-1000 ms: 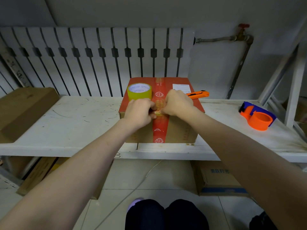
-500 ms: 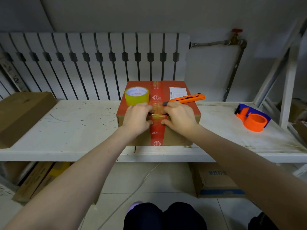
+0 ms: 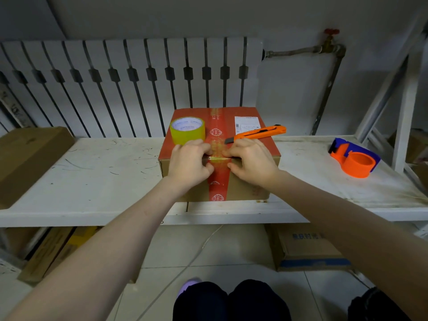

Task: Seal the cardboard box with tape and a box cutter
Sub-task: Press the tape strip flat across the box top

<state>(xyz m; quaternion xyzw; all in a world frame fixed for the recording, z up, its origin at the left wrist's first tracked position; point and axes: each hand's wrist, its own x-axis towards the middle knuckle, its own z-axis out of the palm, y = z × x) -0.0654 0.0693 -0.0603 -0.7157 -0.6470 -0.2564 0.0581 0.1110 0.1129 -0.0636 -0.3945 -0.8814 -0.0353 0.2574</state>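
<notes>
Cardboard box (image 3: 252, 181) with a red top sat near the front edge of the white shelf (image 3: 92, 177), its top seam already covered by a red printed tape strip (image 3: 217, 181) that ran over the front edge and down the front face; a white shipping label (image 3: 246, 123) lay on the far right of the top. On the top left stood a yellow tape roll (image 3: 187, 130); on the top right lay the orange box cutter (image 3: 257, 133), untouched. Well apart on the shelf's right sat an orange and blue tape dispenser (image 3: 355, 159).

Both hands worked at the front top edge; the left hand (image 3: 188, 163) and right hand (image 3: 253, 162) each pinched an end of a short clear tape piece (image 3: 217, 158) stretched crosswise over the red strip, fingers curled, neither grasping a tool.

By my judgement the step in hand was pressing this cross piece down; next would come smoothing its ends flat along the edge, and, should more tape be drawn from the roll, taking up the cutter to sever it.
</notes>
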